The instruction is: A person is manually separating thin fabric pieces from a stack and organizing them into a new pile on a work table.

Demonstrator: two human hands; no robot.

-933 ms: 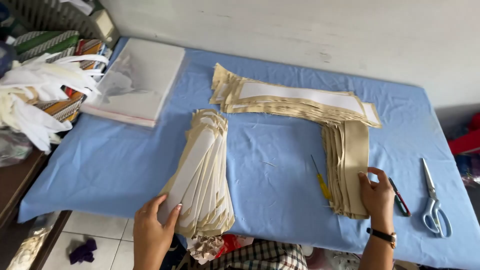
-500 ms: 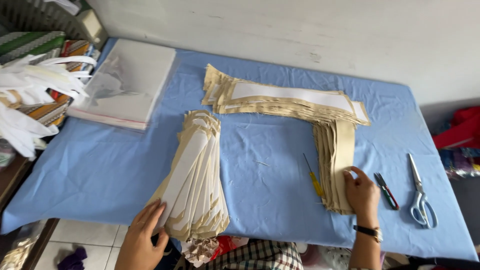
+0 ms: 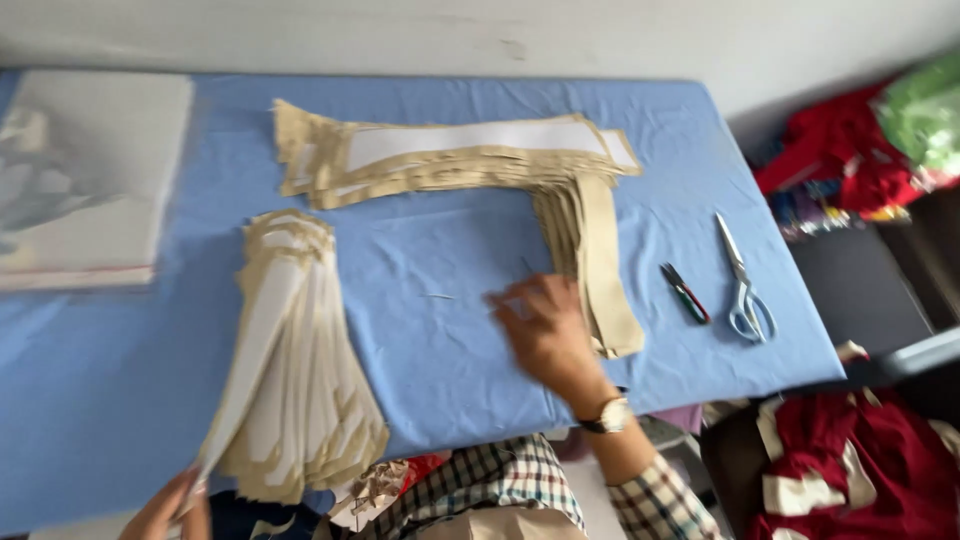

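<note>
**A:** ok so where are the hands at? The shot's kinda smeared.

**B:** Yeah, blurry. The right hand (image 3: 548,330) is over the blue cloth on the bench (image 3: 450,330), just left of the tan strip stack (image 3: 598,262) that runs toward the near edge. Fingers look loosely spread and pressed down flat, but whether that grip is actually pinching something I cannot tell — too much blur. There's a watch (image 3: 608,415) on that wrist and a plaid sleeve below it.

**A:** and the left one?

**B:** The left hand (image 3: 168,505) is way down at the bottom-left corner, grasping the near end of the fanned bundle (image 3: 290,370) of cream and tan strips. That bundle hangs a little over the bench's front edge.

**A:** anything else on there?

**B:** A long pile of strips (image 3: 450,155) lies across the far side and meets the tan stack at a corner, like an L. To the right sit small snips (image 3: 686,292) and, just beside them, scissors (image 3: 742,282) — well apart from either hand. A flat plastic-wrapped white pack (image 3: 85,180) is at far left.
</note>
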